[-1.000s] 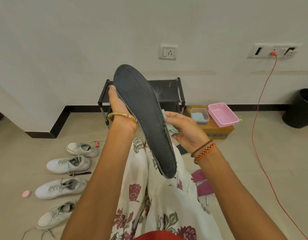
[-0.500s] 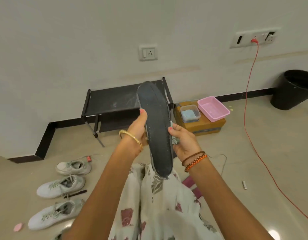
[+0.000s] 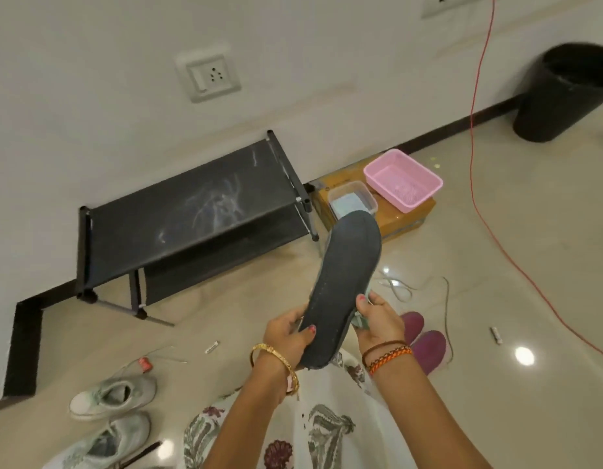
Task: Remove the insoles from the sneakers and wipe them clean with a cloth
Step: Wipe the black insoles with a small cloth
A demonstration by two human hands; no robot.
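Observation:
A dark grey insole [image 3: 344, 282] is held up in front of me, its toe end pointing away to the upper right. My left hand [image 3: 289, 336] grips its heel end from the left. My right hand [image 3: 377, 319] holds its right edge, with a pale green cloth [image 3: 361, 321] bunched between the fingers and mostly hidden behind the insole. Two white sneakers [image 3: 113, 397] [image 3: 107, 441] lie on the floor at the lower left.
A low black shoe rack [image 3: 191, 211] stands against the wall. To its right is a cardboard box [image 3: 405, 218] bearing a pink basket [image 3: 403, 179] and a clear tub [image 3: 352, 199]. A red cable [image 3: 476, 137] crosses the floor, with a black bin [image 3: 564, 93] beyond. Purple slippers [image 3: 425, 340] lie near my right hand.
Both hands have lowered the insole, which now tilts to the right. My left hand has shifted down to the heel end. The view has tilted downward and to the right.

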